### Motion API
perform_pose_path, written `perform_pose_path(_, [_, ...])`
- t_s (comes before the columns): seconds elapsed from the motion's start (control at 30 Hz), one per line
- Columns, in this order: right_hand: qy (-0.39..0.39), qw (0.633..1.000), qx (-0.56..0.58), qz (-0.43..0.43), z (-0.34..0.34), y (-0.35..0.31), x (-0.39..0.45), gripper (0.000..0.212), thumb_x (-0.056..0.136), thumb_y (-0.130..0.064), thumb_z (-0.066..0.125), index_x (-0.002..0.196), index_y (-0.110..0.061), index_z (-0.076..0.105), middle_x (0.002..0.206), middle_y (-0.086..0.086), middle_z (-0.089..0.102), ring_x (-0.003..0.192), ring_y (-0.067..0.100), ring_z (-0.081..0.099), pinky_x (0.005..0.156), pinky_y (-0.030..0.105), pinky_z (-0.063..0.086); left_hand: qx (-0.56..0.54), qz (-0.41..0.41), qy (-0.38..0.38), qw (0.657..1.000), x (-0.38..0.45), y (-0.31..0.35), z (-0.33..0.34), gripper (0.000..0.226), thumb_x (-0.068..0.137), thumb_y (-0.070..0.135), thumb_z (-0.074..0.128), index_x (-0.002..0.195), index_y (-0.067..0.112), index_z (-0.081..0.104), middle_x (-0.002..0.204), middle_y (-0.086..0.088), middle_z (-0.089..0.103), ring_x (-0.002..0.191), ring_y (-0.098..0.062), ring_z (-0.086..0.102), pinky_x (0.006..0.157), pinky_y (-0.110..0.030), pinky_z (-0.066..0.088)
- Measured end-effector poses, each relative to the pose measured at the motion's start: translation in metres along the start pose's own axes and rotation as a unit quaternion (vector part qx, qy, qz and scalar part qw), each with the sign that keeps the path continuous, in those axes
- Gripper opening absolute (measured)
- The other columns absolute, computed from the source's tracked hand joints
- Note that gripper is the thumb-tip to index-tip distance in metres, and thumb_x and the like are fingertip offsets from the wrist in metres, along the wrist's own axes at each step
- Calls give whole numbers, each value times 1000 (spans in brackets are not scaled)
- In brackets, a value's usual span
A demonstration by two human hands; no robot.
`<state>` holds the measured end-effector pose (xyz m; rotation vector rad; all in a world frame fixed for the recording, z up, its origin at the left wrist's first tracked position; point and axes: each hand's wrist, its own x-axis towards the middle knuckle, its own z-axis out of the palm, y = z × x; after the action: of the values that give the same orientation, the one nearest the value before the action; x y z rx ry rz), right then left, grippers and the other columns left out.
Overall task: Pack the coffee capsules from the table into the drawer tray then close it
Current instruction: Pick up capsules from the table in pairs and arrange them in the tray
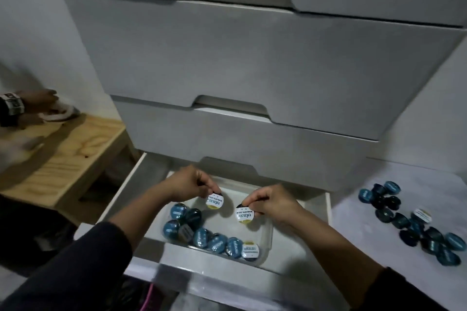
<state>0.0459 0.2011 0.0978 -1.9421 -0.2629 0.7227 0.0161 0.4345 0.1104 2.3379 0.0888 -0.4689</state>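
Head view: both hands are over the open bottom drawer (pixel 326 203) of the white drawer unit (pixel 252 63).

Left grip (pixel 192 183): fingers curled, pinching a white-lid capsule (pixel 215 201) by its top edge, lid tilted toward the camera, held above the far-left part of the clear tray (pixel 267 240).

Right grip (pixel 271 201): same pinch on a second white-lid capsule (pixel 244 214), held above the tray's middle, just right of the first. The two capsules are near each other, not touching.

Tray sits inside the drawer. Already in it: a cluster of blue-lid capsules (pixel 202 230) running from the tray's left side along its near edge, packed touching each other, ending with one white-lid capsule in the tray (pixel 250 251) at the near-right corner. Far-right part of the tray floor is bare.

Remaining capsules (pixel 414 222) lie in a loose pile on the white bench (pixel 358 247) to the right of the drawer, toward its right edge. Mostly blue or dark, one white lid among them (pixel 422 214). Exact count I can't tell.

Left of the drawers is a wooden stool (pixel 75 156). Another person's hand (pixel 38 103), blurred, with a wristband, is over its far edge; I can't tell what it holds.
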Motion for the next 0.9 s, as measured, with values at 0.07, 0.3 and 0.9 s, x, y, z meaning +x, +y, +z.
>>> perform_pose_path(0.07, [21, 999, -24, 22, 14, 0, 15, 34, 80, 3, 63, 62, -24, 72, 72, -2, 71, 75, 17, 66, 77, 33, 56, 12, 14, -36, 999, 12, -10, 2, 18, 83, 12, 66, 87, 27, 75, 90, 14, 73, 82, 3, 63, 85, -19, 49])
perform_pose_path(0.3, [49, 995, -32, 80, 36, 14, 33, 31, 80, 6, 59, 67, -20, 72, 73, 4, 70, 67, 13, 64, 60, 20, 53, 32, 23, -114, 993, 40, -30, 17, 16, 85, 12, 63, 91, 21, 74, 90, 7, 71, 75, 2, 60, 75, -15, 49])
perform_pose_path(0.9, [6, 994, -20, 109, 52, 26, 40, 24, 74, 8, 66, 65, -13, 68, 65, 6, 64, 58, 11, 58, 56, 15, 53, 73, 69, -202, 974, 48, -45, 22, 24, 81, 13, 68, 74, 35, 72, 77, 21, 68, 81, 1, 61, 91, -26, 51])
